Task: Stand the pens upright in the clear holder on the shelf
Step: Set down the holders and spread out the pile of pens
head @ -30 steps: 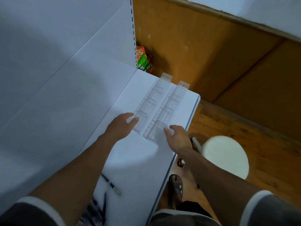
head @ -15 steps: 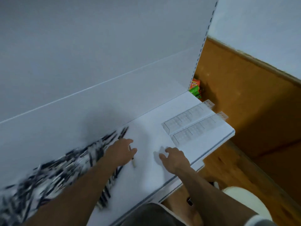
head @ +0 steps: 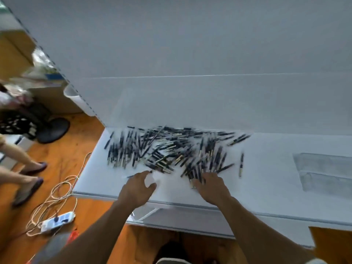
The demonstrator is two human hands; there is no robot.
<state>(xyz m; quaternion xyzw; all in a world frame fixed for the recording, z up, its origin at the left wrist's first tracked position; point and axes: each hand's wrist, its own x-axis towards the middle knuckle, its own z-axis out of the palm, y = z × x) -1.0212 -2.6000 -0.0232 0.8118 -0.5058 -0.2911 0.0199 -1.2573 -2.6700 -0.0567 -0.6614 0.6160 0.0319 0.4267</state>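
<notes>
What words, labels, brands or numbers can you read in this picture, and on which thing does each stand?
No text can be read.
On the pens: any print is blurred.
On the power strip: too small and blurred.
On the clear holder: no label can be made out.

Readable text: none; the whole view is motion-blurred.
Pens (head: 171, 151): dark barrels with pale bands; any print is too small and smeared to read.
Holder (head: 323, 164): clear plastic, no legible marking.
Power strip (head: 57, 221): white with dark patches; lettering, if any, is unreadable.
</notes>
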